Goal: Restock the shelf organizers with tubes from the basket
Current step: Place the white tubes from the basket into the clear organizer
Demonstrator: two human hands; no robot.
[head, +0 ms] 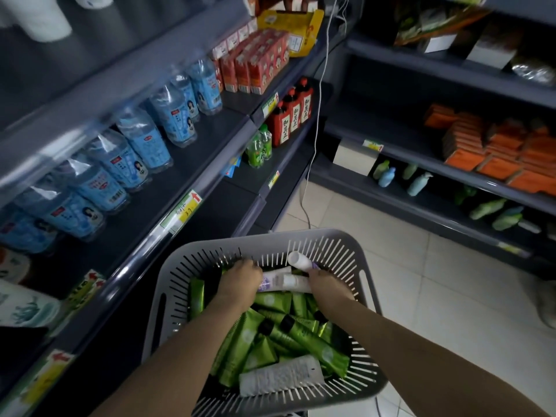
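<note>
Left hand [237, 281] and right hand [328, 285] curl round white purple-printed tubes [285, 282] at twelve o'clock in the grey slotted plastic basket [264, 237]; green tubes [270, 335] lie toward six o'clock.

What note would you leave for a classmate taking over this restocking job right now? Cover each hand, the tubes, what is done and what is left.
Left hand: down in the basket, at one end of the white tubes; grip unclear.
Right hand: curled round the other end of the white tubes.
Green tubes fill the basket; a spare white tube lies at its near side.
Done: nothing seen shelved; no organizer in view.
Left: lift the tubes out, find the organizers, fill them.
</note>
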